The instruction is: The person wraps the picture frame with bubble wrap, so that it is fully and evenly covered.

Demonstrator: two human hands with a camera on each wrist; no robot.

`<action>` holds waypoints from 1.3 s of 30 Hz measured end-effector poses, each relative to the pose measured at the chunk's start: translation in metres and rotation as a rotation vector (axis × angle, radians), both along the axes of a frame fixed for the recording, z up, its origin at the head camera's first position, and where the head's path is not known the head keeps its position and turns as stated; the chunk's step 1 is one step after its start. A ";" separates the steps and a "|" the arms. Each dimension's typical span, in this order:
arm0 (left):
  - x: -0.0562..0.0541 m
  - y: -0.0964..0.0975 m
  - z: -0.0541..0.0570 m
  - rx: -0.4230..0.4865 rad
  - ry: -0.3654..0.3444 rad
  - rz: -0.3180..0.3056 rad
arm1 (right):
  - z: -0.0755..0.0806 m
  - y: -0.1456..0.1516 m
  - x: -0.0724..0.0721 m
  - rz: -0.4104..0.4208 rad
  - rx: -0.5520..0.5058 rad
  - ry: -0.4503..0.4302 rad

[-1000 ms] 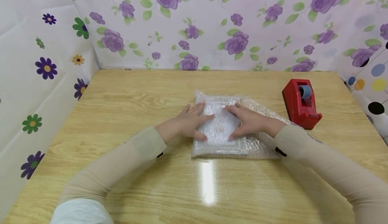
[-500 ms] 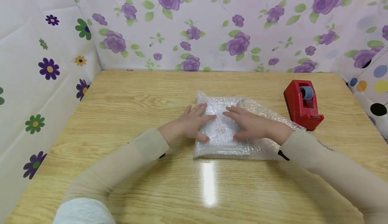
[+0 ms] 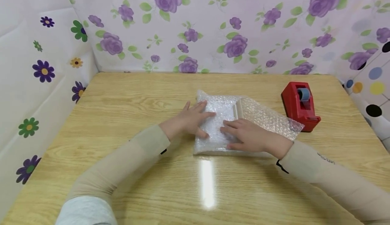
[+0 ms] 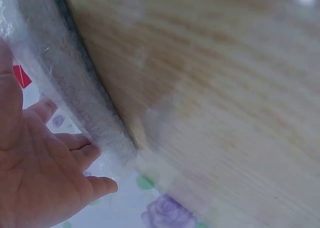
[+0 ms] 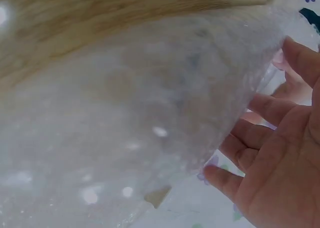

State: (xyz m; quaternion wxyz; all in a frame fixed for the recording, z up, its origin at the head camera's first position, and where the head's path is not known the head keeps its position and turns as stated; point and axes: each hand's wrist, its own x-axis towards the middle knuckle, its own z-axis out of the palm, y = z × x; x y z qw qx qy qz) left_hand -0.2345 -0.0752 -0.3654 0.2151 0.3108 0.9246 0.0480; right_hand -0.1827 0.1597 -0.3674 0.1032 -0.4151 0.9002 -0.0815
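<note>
A flat package in clear bubble wrap point(image 3: 220, 100) lies on the table, with a pale frame edge point(image 3: 238, 110) visible along its right part; it looks like a picture frame. My left hand point(image 3: 190, 119) rests on the package's left side, fingers spread. My right hand point(image 3: 251, 136) lies over its lower right part, fingers extended and slightly bent. In the left wrist view, the left hand point(image 4: 42, 173) is at the wrapped side of the package point(image 4: 80, 78). In the right wrist view, the right hand's fingers point(image 5: 227, 183) touch the loose bubble wrap point(image 5: 150, 108).
A red tape dispenser point(image 3: 297, 106) with a blue tape roll point(image 3: 303, 94) stands at the right, close to the loose wrap's corner point(image 3: 297, 126). The wood-grain table point(image 3: 131, 96) ends at a back wall with purple flowers. Patterned sheets hang at both sides.
My right hand has moved down toward the near edge of the package, and the pale frame edge has come into view above it. My left hand has stayed in place.
</note>
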 end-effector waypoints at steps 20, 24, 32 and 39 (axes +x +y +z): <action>0.002 0.003 0.000 0.042 0.022 0.007 | -0.004 0.000 -0.001 -0.004 -0.009 0.016; 0.003 0.005 -0.001 0.058 0.071 -0.044 | -0.006 0.002 -0.001 -0.009 -0.008 0.008; -0.002 0.007 -0.004 0.063 0.105 -0.166 | -0.005 0.000 -0.002 -0.018 -0.002 -0.008; -0.003 0.010 -0.004 0.078 0.037 -0.142 | -0.006 0.003 -0.003 -0.053 -0.059 -0.074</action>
